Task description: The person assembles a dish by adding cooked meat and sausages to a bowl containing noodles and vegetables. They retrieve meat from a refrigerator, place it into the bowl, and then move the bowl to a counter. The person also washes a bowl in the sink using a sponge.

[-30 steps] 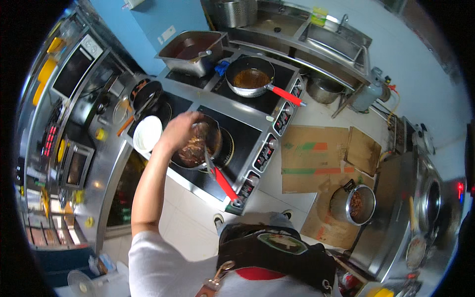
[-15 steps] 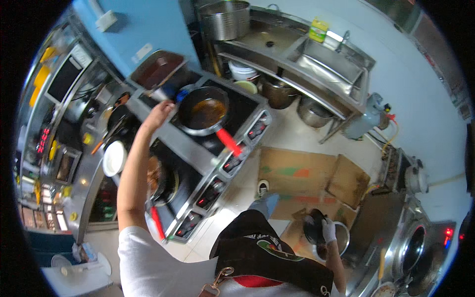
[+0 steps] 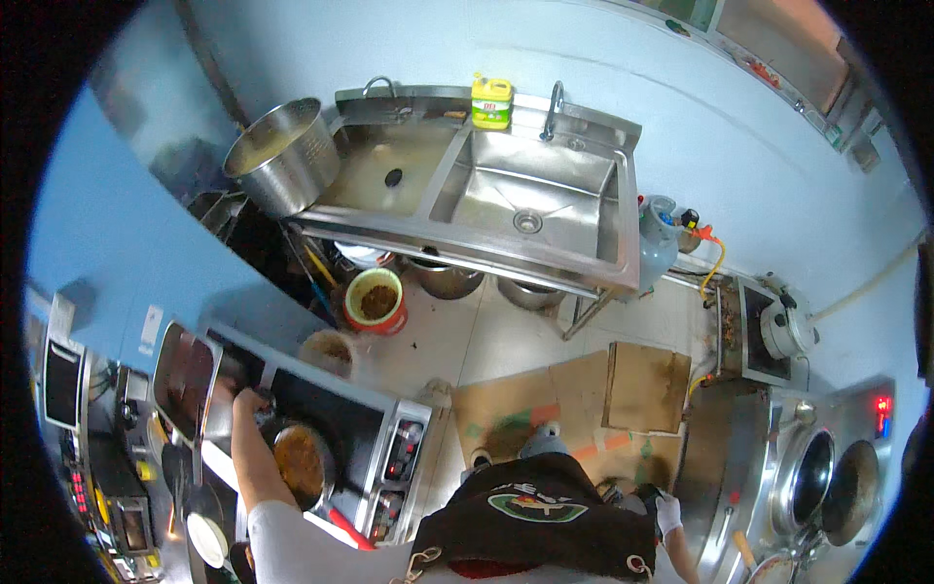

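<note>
My left arm reaches out over the stove (image 3: 331,409). My left hand (image 3: 250,401) is closed beside a steel container (image 3: 219,419); its fingers are blurred, and what they grip cannot be made out. Just below that hand, a frying pan (image 3: 300,462) with brown food and a red handle sits on the stove. Low on my right side, my right hand (image 3: 667,513), in a white glove, is closed on a dark, rounded object (image 3: 646,498). My apron (image 3: 535,506) partly hides that object and a round container (image 3: 613,489) beside it.
A steel double sink (image 3: 530,190) stands along the far wall, with a perforated steel pot (image 3: 287,161) at its left end. Below are a red bucket (image 3: 377,310) and large pots. Cardboard (image 3: 506,404) covers the floor. A steel wok range (image 3: 803,487) stands at right.
My view has swung left, bringing the sink to the middle. My left arm now reaches beside the pan. The dark object in my right hand is lower and more hidden by my apron.
</note>
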{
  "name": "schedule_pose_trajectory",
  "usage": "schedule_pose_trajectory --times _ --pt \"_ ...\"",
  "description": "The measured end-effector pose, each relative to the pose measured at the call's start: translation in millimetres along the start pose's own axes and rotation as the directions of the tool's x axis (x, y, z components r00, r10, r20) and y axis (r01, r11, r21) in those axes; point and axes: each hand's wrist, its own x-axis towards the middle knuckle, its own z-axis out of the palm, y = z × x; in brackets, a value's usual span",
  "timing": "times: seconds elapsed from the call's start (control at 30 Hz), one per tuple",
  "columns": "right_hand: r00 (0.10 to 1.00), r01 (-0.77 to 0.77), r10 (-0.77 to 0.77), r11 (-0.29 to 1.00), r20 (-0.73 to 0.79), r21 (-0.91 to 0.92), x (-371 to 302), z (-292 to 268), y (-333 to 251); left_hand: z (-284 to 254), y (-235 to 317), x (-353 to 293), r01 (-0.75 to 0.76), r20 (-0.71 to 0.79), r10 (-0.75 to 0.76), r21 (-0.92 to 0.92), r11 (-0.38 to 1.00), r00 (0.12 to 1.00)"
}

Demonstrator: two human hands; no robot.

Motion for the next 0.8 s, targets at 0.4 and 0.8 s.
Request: schedule_pose_trajectory --times 0.4,0.8 --pt "0.983 0.059 -0.18 0.491 0.034 0.869 374 -144 -415 -98 375 -154 -0.68 -0.329 0.684 -0.654 0.333 0.651" --pt "0.964 -0.034 -0.242 0.291 0.108 0.956 578 -92 -587 -54 847 -4 -0.94 -0.36 0.913 -0.336 0.064 0.191"
